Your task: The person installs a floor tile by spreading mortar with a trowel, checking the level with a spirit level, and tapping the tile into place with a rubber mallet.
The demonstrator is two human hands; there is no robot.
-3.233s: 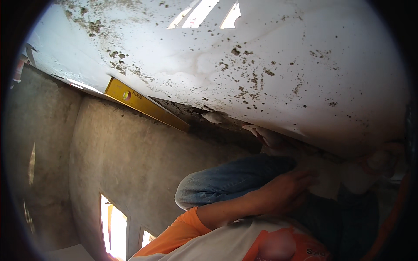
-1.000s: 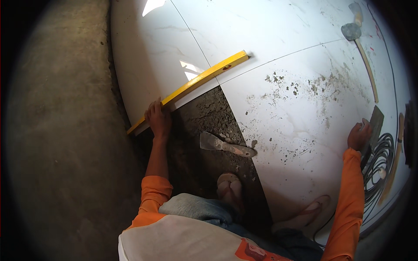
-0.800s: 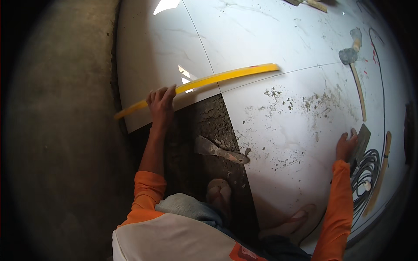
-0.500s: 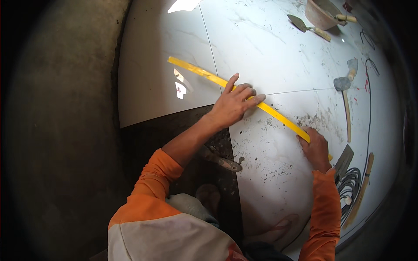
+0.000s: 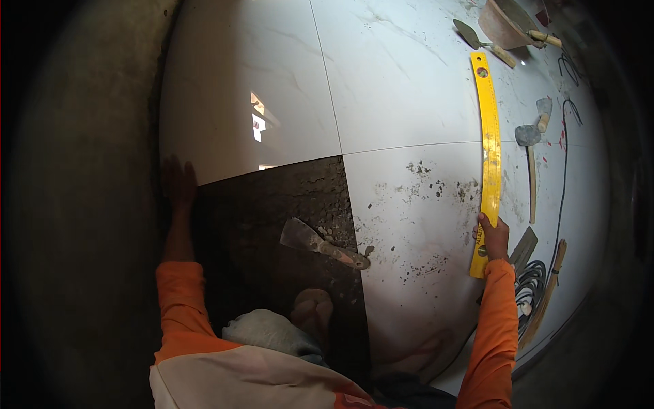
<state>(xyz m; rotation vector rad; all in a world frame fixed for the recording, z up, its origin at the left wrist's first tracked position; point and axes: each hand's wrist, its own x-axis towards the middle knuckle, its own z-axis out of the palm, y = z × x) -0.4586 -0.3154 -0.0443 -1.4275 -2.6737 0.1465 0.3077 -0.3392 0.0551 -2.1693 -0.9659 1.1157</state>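
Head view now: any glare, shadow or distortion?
Head view: bright reflections glare off the tiles; same view, shadow dims the left hand; same view, the level looks bowed, probably from the fisheye, and the picture's rim darkens to black.

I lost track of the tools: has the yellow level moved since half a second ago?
Yes, to the right. The yellow level, in the right hand, then crossed the tile joint running up the picture; now it is wholly right of that joint.

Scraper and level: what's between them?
In the head view, the scraper and the level are separated by white tile scattered with dark crumbs; no other tool lies in that stretch.
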